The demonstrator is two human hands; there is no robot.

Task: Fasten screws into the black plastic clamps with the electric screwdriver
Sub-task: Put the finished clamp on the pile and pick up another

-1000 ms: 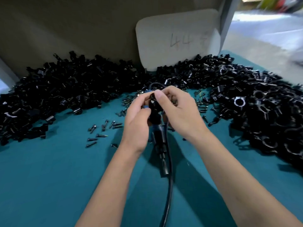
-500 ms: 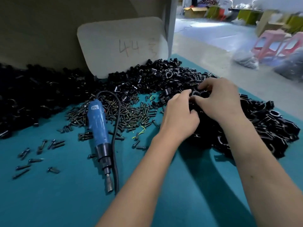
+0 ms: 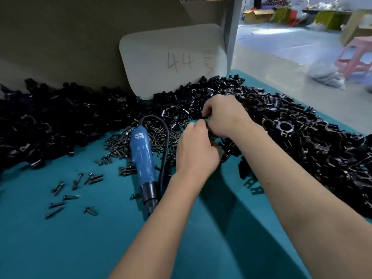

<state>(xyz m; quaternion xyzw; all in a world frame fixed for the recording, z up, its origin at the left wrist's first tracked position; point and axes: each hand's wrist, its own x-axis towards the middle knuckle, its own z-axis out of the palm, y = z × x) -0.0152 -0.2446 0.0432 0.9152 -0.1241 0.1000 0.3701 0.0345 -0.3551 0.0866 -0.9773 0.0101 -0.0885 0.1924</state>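
Note:
The blue electric screwdriver [image 3: 142, 160] lies on the teal table, tip toward me, its black cable [image 3: 166, 137] looping behind it. Dark screws [image 3: 161, 135] are heaped behind and right of it. Both hands work at the near edge of the right-hand pile of black plastic clamps [image 3: 302, 141]. My left hand [image 3: 196, 152] and my right hand [image 3: 223, 115] meet with curled fingers around a small black clamp [image 3: 208, 127] held between them; most of it is hidden by the fingers.
A second heap of black clamps [image 3: 60, 121] fills the left back. Loose screws [image 3: 76, 190] are scattered front left. A white board marked 44 [image 3: 173, 61] leans at the back. The table's right edge [image 3: 342, 125] borders open floor with a pink stool [image 3: 356, 55].
One second ago both hands held the screwdriver and a clamp together; the tool now lies on the table. The hands have drawn back slightly from the right pile with a clamp.

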